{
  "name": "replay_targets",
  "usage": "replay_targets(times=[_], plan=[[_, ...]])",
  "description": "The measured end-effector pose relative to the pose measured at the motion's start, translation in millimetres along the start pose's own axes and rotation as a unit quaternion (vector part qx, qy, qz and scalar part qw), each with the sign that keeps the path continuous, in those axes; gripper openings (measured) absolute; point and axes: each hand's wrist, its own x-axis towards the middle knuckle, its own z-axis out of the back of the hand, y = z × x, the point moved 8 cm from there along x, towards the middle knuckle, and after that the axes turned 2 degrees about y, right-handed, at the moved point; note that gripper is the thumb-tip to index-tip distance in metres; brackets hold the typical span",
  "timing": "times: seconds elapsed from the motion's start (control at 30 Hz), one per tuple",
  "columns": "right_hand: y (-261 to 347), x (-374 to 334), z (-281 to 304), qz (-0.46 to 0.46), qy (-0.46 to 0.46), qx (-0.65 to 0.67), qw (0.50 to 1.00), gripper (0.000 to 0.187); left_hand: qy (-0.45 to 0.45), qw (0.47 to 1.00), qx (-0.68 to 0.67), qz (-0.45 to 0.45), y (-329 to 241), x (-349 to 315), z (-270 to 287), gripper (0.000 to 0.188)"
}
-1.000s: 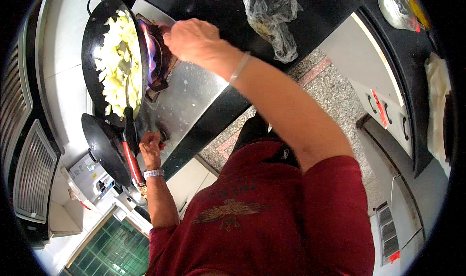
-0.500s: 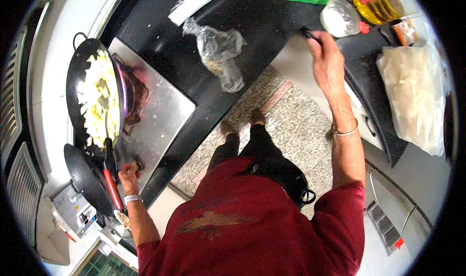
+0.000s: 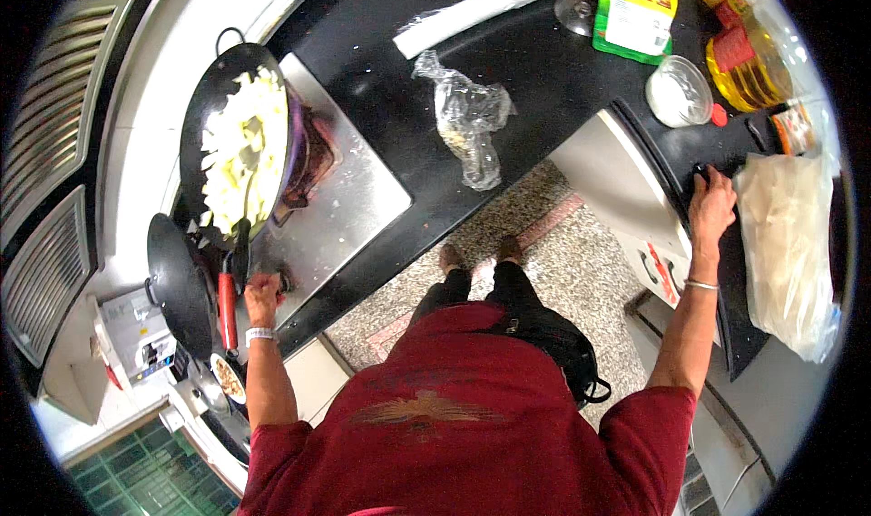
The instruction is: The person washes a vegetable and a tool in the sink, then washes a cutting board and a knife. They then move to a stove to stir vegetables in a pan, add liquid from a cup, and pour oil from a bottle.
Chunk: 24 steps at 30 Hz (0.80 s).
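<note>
My left hand (image 3: 263, 296) is closed at the front of the stove, its fingers round a dark stove knob (image 3: 286, 283). Just beyond it stands a black wok (image 3: 192, 144) of pale chopped vegetables (image 3: 238, 158), with a spatula (image 3: 228, 303) resting in it, its red-and-black handle pointing back toward me. My right hand (image 3: 712, 209) is over the right-hand counter, fingers curled on a small black object (image 3: 699, 170) whose kind I cannot make out. Beside that hand lies a clear plastic bag of pale, flat food (image 3: 785, 244).
A crumpled clear bag (image 3: 472, 121) and a white roll (image 3: 476, 15) lie on the black counter (image 3: 363, 81). At the right stand a green-yellow pouch (image 3: 635, 22), a tub of white powder (image 3: 679, 92) and an oil bottle (image 3: 748, 67). A black pan (image 3: 177, 285) sits left.
My right hand has moved right and nearer to me with the small black object, ending beside the plastic bag. My left hand stays by the knob. The whole view has shifted.
</note>
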Motion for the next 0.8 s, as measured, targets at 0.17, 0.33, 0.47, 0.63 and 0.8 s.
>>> replay_targets(times=[0.17, 0.33, 0.47, 0.63, 0.8], plan=[[21, -9, 39, 0.03, -0.065, 0.052, 0.996, 0.036, -0.028, 0.999, -0.002, -0.025, 1, -4, 0, 0.023], [54, -17, 82, 0.118, -0.096, 0.174, 0.973, 0.028, -0.035, 0.999, 0.025, 0.004, -4, -2, 0, 0.023], [78, -26, 106, 0.139, -0.07, 0.245, 0.957, 0.026, -0.049, 0.999, 0.001, -0.017, -10, -15, -2, 0.022], [95, -33, 116, 0.161, -0.045, 0.285, 0.944, 0.024, -0.07, 0.995, 0.062, -0.033, -1, -9, 0, 0.021], [106, -40, 120, 0.18, -0.02, 0.3, 0.937, 0.024, -0.043, 0.999, 0.033, -0.01, -4, -9, 0, 0.019]])
